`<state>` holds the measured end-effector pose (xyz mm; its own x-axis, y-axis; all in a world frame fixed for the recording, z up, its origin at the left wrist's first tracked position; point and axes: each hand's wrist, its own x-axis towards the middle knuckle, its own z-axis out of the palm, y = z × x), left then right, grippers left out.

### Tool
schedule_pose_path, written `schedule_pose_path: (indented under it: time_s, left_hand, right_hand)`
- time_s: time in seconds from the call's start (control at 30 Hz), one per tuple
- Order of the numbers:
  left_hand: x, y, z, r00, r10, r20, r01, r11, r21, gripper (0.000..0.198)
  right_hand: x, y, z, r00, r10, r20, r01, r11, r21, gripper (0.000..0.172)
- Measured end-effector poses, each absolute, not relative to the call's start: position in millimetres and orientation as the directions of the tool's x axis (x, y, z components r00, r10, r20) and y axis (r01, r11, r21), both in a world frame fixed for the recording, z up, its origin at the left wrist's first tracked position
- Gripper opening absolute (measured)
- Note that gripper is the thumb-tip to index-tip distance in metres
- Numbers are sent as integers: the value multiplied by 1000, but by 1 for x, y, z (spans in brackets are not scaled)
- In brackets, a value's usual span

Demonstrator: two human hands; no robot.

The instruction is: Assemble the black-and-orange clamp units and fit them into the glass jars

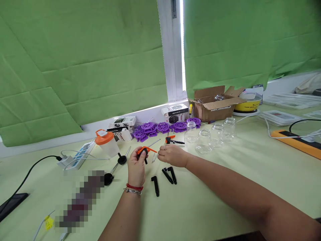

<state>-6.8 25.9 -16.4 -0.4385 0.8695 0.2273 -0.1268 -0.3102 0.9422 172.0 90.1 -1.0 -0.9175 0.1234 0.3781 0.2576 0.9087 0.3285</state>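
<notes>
The left hand (136, 164) grips an orange-and-black part (143, 151), its thumb laid over the rounded black body while a slim orange arm of smooth plastic juts towards two o'clock and then bends down to a tip. The right hand (173, 155) is at that tip, fingers bunched and curled (a plain ring shows on one); whether anything is pinched between them, I cannot tell.

From the right hand, a second orange-and-black piece (170, 139) lies at twelve o'clock with a black stem, and two crooked black handles (172, 175) rest at six o'clock, matte and tubular, one just beside the other. A third handle (155, 186) of the same bent shape lies between four and five o'clock from the left hand.

From the left hand, a thin metal rod with a domed black disc (122, 159) is at ten o'clock, and another black disc (108, 179) is at eight. Beyond the first stands a frosted shaker bottle (106, 144) with a glossy orange lid.

Purple spoked plastic rings (163, 127) heap up between twelve and one o'clock from the left hand. At two o'clock from the right hand stand four clear jars (203, 142) with ridged necks, and behind them an open cardboard box (215, 110) spreads its creased flaps on the pale, smooth tabletop (200, 207).
</notes>
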Motion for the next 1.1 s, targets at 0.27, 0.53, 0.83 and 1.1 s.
schedule_pose_path:
  time_s: [0.27,0.53,0.83,1.1]
  left_hand:
    - [16,14,-12,-175,965,193,-69,-208,976,38]
    - [33,0,-9,98,985,141,-14,-140,990,39]
    - [32,1,-10,181,974,132,32,-140,990,41]
    - [31,0,-9,161,980,117,11,-120,993,40]
  right_hand:
    - [197,50,39,-268,583,767,264,810,-524,13]
    - [198,61,17,-169,895,413,-55,410,-910,18]
    - [197,58,18,-297,883,364,5,383,-924,17]
    - [196,60,17,-302,899,316,-33,321,-946,15]
